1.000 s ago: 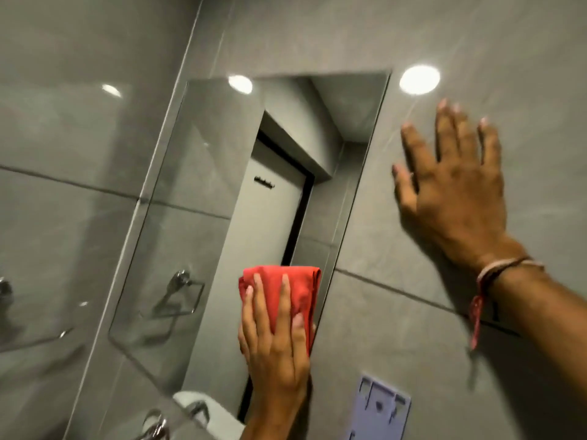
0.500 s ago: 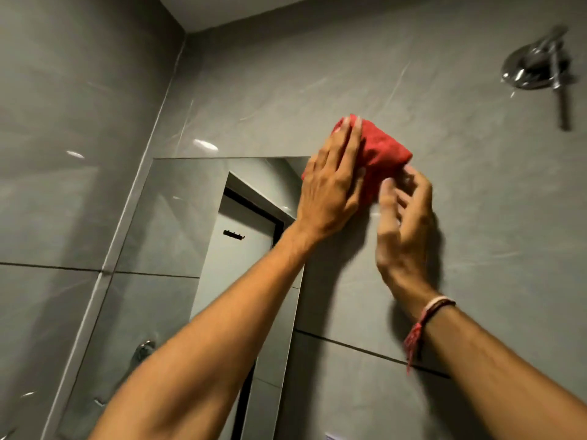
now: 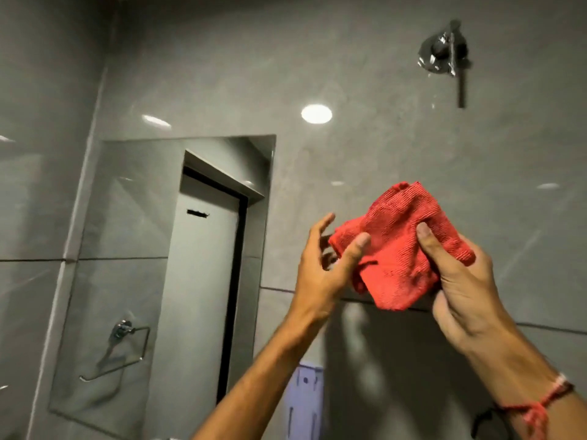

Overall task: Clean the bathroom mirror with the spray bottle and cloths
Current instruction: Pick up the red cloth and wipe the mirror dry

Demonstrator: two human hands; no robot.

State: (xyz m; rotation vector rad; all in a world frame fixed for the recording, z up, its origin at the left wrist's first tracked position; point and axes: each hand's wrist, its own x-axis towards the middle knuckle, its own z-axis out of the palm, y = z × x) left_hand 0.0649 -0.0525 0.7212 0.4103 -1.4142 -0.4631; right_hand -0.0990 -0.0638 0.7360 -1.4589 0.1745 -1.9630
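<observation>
A crumpled red cloth (image 3: 398, 249) is held in the air in front of the grey tiled wall, to the right of the mirror. My right hand (image 3: 460, 284) grips its right side, thumb pressed on top. My left hand (image 3: 324, 265) pinches its left edge with the thumb, the fingers spread behind it. The frameless mirror (image 3: 133, 249) hangs at the left and reflects a door and a towel ring. No spray bottle is in view.
A chrome shower fitting (image 3: 443, 57) is fixed high on the wall at the right. A pale purple plastic holder (image 3: 303, 398) is mounted low on the wall under my arms. A side wall (image 3: 38, 154) meets the mirror wall at the left.
My left hand wiped the cloth up off the mirror onto the wall. Both hands have since drawn it away from the wall and now hold it between them, lower down.
</observation>
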